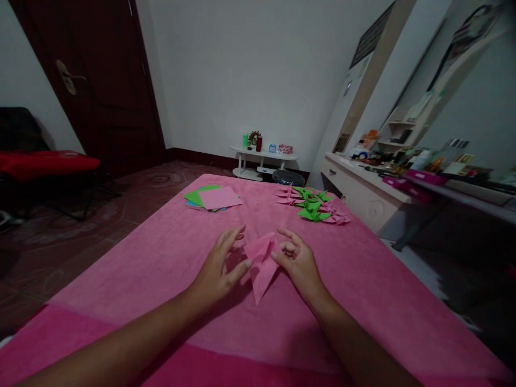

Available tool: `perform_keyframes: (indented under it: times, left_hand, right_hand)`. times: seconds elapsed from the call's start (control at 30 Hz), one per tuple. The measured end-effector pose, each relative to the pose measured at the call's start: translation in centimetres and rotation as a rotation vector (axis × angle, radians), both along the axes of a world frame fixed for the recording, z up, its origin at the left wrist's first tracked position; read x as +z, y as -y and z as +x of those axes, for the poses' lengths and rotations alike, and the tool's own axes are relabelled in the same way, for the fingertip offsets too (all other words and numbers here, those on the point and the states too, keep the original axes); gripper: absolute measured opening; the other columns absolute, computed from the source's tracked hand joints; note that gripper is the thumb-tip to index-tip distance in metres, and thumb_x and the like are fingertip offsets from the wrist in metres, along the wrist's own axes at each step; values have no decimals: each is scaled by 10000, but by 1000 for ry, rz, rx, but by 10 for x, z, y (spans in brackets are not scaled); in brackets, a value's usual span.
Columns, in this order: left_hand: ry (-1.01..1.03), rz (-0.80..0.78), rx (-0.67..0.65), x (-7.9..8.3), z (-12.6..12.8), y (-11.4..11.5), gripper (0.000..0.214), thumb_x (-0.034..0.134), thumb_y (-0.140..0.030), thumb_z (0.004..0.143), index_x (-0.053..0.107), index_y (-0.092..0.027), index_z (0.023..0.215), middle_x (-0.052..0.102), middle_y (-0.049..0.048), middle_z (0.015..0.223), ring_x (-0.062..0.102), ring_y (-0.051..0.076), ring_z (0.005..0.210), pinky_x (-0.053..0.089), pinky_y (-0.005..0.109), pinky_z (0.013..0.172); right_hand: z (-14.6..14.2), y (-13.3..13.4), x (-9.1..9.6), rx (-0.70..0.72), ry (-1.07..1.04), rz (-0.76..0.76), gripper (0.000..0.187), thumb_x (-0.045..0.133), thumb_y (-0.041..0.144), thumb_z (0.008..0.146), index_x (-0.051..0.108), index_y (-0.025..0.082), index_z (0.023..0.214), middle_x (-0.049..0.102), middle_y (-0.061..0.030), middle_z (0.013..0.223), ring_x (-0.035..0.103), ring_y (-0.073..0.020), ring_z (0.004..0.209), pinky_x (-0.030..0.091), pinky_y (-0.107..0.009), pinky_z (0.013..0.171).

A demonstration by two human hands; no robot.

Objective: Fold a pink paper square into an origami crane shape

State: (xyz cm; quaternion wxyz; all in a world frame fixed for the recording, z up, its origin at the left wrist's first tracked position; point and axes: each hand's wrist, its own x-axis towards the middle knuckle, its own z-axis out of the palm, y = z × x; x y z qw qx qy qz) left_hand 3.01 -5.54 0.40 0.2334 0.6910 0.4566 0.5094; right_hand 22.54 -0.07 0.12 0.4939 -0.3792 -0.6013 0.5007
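Both hands are seen low on the desk [169,252], which is covered by a pink cloth, and how the paper is gripped is partly hidden. The left hand [220,269] is held flat and released, fingers spread and pointing up-right, with the thumb tip laid against the left edge of the folded pink paper [262,263]. That paper lies between the hands near the middle of the desk, its long point turned toward the viewer; its colour is lost against the cloth, so the folds are hard to make out. The right hand [298,260] is half curled, its thumb set on the paper's right edge and its forefinger stretched above; whether the paper is pinched cannot be told. Both forearms are cut off by the lower edge. Further back, a red-cushioned chair [44,161] and a dark door [100,80] are seen at the left. A stack of flat sheets [212,198] lies at the far end of the desk, a small white stand [262,158] is placed by the wall, and a heap of folded figures [312,207] lies to the right. A cluttered dresser [363,188] is blurred at the right.
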Motion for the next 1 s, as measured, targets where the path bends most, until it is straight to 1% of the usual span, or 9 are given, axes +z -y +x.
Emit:
perform_keyframes:
  times: [0.1,0.17,0.3,0.4,0.53,0.67,0.77,0.9,1.0]
  left_hand:
    - [214,-360,-174,0,8,-7,591,648,-418,775,516,-138,1279,626,146,1067,618,226,883,488,331,737]
    - [315,-514,-293,-3,13,-10,452,649,-455,763,675,-81,1015,666,122,838,619,195,710,469,296,645]
    - [483,-571,-211,-10,17,-13,391,698,-461,708,686,-74,658,618,63,609,527,117,527,395,234,534]
    - [557,-501,-122,-9,18,-13,347,717,-425,698,680,-85,645,588,25,561,467,82,486,357,205,500]
    - [623,-450,-63,-5,21,-8,322,731,-385,695,654,-89,595,555,1,510,440,67,458,349,184,474]
    - [682,-595,-289,-7,23,-3,357,674,-435,749,697,-81,709,641,63,617,559,118,534,476,241,571]
    - [644,-667,-362,-11,22,-1,402,708,-458,709,715,-64,790,680,106,689,621,162,596,515,274,608]
    - [705,-648,-279,-14,25,-1,407,723,-458,692,714,-67,805,691,104,703,637,181,609,536,309,630]
    - [796,-596,-181,-16,29,-2,366,709,-431,719,702,-73,800,693,103,726,648,189,648,538,319,655]
  right_hand:
    - [0,4,5,18,-39,12,585,700,208,679,476,157,1217,535,73,635,485,-89,556,366,-215,552]
    - [0,6,6,25,-68,-3,573,719,215,671,493,161,1195,543,69,637,499,-93,564,377,-217,560]
    - [-1,10,4,79,-154,-66,502,735,273,694,534,180,1145,601,31,706,566,-120,632,429,-242,616]
    - [-2,15,-4,147,-164,-134,294,672,369,771,615,156,965,628,-8,722,575,-123,624,436,-241,598]
    - [-3,20,-13,157,-63,-158,317,627,430,801,623,127,709,609,-16,589,536,-108,524,402,-226,529]
    - [-3,22,-16,70,-21,-144,346,661,442,767,574,143,616,582,2,522,514,-99,479,378,-215,497]
    - [-2,22,-17,47,7,-132,370,671,462,752,550,152,591,578,6,506,513,-99,468,382,-214,489]
    - [-5,22,-16,98,-29,-154,343,673,456,751,547,160,631,572,18,533,530,-101,487,410,-213,500]
    - [-12,26,-14,202,-85,-181,284,737,388,694,588,169,797,639,-3,685,605,-133,603,487,-260,623]
